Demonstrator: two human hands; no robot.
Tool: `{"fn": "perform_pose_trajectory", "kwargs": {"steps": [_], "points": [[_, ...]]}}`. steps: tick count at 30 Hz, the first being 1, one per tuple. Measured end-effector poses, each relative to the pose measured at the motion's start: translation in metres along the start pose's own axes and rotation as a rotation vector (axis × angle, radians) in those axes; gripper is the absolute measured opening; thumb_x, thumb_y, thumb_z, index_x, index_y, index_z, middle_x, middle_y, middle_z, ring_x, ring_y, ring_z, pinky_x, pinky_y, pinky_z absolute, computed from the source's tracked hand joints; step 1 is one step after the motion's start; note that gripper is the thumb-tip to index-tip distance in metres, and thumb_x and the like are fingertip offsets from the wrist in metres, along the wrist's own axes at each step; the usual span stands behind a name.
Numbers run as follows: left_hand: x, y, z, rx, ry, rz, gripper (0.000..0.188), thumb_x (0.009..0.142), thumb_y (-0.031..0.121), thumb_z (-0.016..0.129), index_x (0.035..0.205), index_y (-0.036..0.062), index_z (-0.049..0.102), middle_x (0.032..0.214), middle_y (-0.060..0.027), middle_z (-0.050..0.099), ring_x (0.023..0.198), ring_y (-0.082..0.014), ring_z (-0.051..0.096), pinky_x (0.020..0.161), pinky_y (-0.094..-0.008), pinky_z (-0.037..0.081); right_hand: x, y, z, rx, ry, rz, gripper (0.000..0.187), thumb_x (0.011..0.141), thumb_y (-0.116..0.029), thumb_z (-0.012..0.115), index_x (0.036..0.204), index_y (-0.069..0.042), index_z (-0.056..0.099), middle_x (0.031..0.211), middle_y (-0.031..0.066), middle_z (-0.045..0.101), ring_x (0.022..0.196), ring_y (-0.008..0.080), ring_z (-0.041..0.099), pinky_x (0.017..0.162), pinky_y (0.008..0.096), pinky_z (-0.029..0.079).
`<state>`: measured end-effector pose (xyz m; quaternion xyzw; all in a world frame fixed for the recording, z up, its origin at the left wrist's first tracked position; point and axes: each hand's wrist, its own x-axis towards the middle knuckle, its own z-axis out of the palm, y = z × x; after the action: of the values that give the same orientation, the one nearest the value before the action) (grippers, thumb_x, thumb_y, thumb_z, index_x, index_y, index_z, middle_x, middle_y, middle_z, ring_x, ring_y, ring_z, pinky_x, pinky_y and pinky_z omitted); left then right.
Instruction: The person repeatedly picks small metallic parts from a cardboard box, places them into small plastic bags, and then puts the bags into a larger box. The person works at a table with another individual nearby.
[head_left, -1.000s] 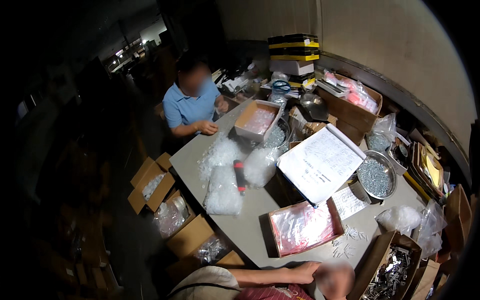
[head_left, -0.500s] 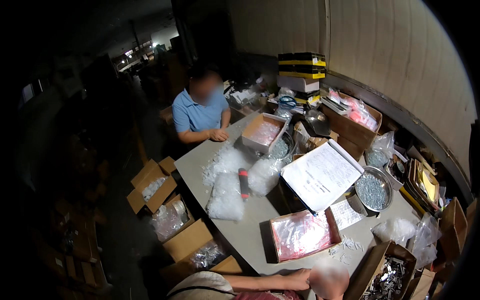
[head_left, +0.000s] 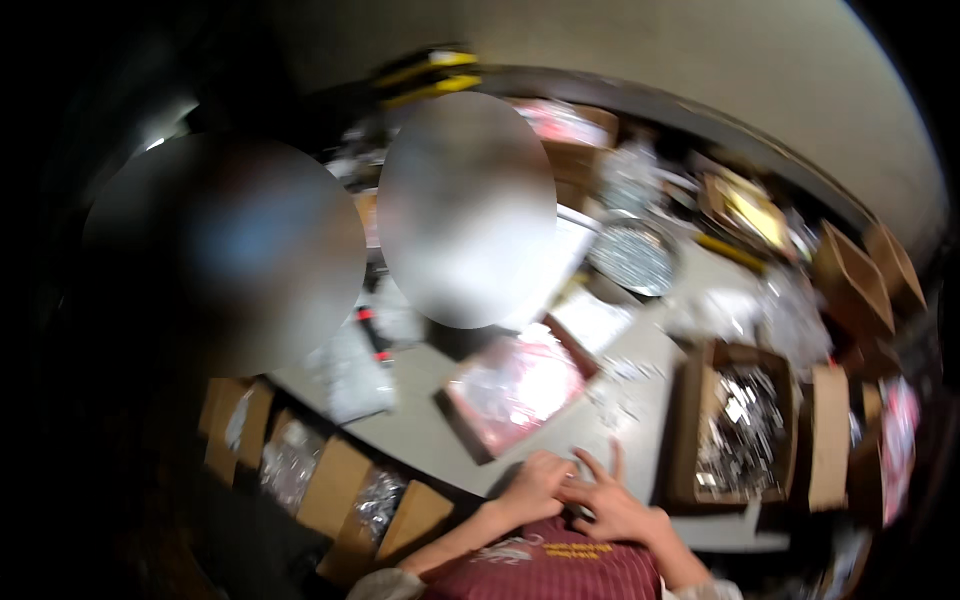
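A worker's left hand, fingers curled, meets the right hand, two fingers stretched toward the tabletop, just above a maroon shirt; from where I stand, I cannot tell whether either grips anything. Good handling here would seem to call for light fingertips brought forward over the table, where anything small that slipped would land on the surface, not in the lap. Just beyond the hands lies an open box of pink and clear bags, face up, its long axis slanting from near left to far right. Beside it, small pale pieces lie scattered, their directions blurred.
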<state>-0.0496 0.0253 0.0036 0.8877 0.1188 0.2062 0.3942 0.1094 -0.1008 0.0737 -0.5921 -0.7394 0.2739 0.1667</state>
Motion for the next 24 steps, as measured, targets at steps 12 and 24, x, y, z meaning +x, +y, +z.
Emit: {"fn": "perform_pose_trajectory", "kwargs": {"steps": [12, 24], "points": [[0.006, 0.022, 0.016, -0.2, -0.015, -0.236, 0.021, 0.076, 0.002, 0.069, 0.096, 0.0031, 0.062, 0.091, -0.0171, 0.065, 0.086, -0.04, 0.062, 0.074, -0.0452, 0.05, -0.012, 0.007, -0.009, 0.094, 0.125, -0.051, 0.027, 0.083, -0.017, 0.066, 0.108, -0.01, 0.07, 0.117, 0.0093, 0.068, 0.142, 0.0386, 0.043, 0.116, 0.0766, -0.004], [-0.016, -0.051, 0.051, -0.233, 0.091, -0.42, 0.021, 0.085, 0.002, 0.078, 0.091, 0.0021, 0.058, 0.094, -0.0093, 0.069, 0.091, -0.0147, 0.065, 0.082, -0.0305, 0.053, -0.072, 0.219, -0.117, -0.422, 0.727, 0.779, 0.029, 0.08, -0.013, 0.067, 0.106, -0.002, 0.066, 0.102, 0.0185, 0.065, 0.086, 0.0374, 0.068, 0.076, 0.0424, 0.056]]}}
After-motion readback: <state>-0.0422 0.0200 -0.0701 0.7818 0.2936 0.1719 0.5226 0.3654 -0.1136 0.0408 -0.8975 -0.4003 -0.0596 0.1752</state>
